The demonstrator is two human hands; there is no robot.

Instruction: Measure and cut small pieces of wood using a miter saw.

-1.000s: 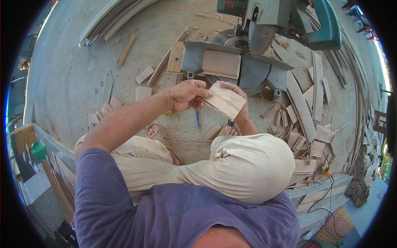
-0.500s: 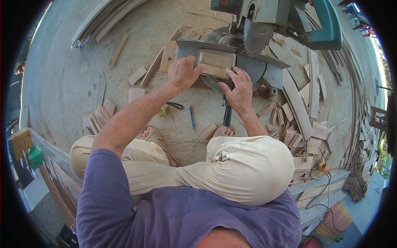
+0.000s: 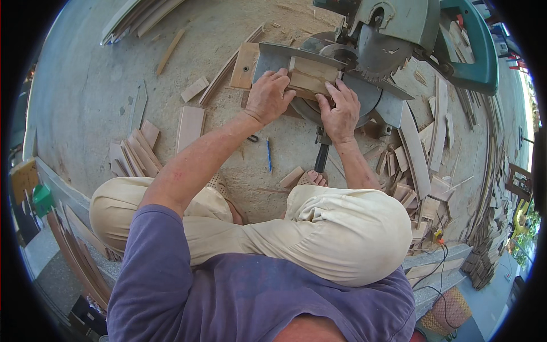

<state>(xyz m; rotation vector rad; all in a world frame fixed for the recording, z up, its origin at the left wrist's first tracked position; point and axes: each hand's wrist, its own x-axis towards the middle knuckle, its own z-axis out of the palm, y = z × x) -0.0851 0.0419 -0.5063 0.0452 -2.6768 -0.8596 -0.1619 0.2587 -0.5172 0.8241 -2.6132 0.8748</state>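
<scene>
A short stack of wooden boards (image 3: pixel 313 71) lies on the mitre saw's table, up against its metal fence (image 3: pixel 273 56). My left hand (image 3: pixel 269 98) grips the stack at its left end, fingers bent over the edge. At the right end, my right hand (image 3: pixel 341 112) presses the near edge with thumb and fingers. The toothed saw blade (image 3: pixel 387 52) is raised, behind and to the right of my right fingers. A green saw handle (image 3: pixel 484 51) stands to the far right of the blade. Below my right hand, the saw's black lever (image 3: pixel 322 158) points toward my foot.
A blue pencil (image 3: pixel 269 155) lies on the dusty concrete floor. Wooden offcuts (image 3: pixel 137 154) are stacked at the left, and more loose pieces (image 3: pixel 419 154) heap up at the right. Long boards (image 3: pixel 134 20) lie at the far left. A cable (image 3: pixel 441 273) runs by the woven basket (image 3: pixel 450 313).
The view has shifted, so the saw and boards appear farther right and higher. My left fingers have closed in along the boards' near edge. The boards keep their place against the fence.
</scene>
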